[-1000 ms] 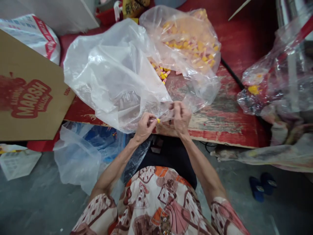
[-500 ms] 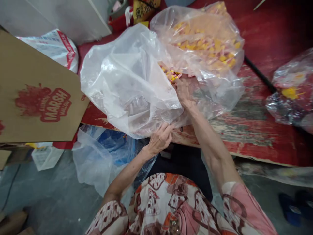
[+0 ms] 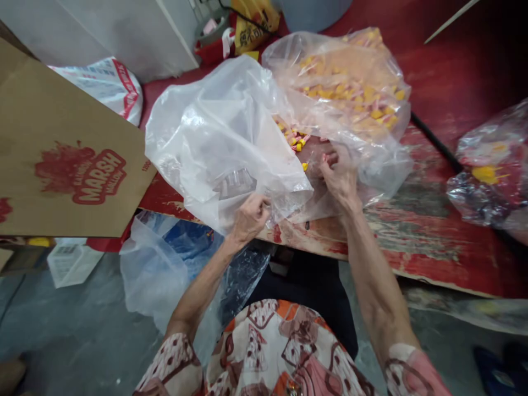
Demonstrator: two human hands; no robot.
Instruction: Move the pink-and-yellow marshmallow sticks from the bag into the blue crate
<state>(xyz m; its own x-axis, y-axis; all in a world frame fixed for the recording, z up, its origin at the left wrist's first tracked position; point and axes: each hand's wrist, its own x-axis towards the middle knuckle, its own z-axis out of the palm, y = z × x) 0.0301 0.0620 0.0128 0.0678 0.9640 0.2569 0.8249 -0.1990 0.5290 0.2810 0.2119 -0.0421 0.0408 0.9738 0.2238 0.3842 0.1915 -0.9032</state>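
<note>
My left hand (image 3: 249, 216) is closed on the lower edge of a big clear plastic bag (image 3: 218, 137) lying crumpled on the red table (image 3: 412, 231). My right hand (image 3: 340, 176) rests further in, fingers curled around small pink pieces next to a loose heap of yellow and pink pieces (image 3: 295, 140). One yellow piece (image 3: 304, 166) lies just left of that hand. Behind it sits a second clear bag full of yellow and pink pieces (image 3: 350, 88).
A brown cardboard sheet printed "MARSH" (image 3: 70, 165) leans at the left, with a white printed sack (image 3: 107, 88) behind it. Another clear bag (image 3: 490, 170) sits at the right edge. Loose plastic bags (image 3: 165, 264) lie on the grey floor below the table.
My right hand reached out to the heap of pieces, then drew back a little toward me with pieces in its fingers. My left hand shifted from pinching a yellow piece to gripping the bag's edge.
</note>
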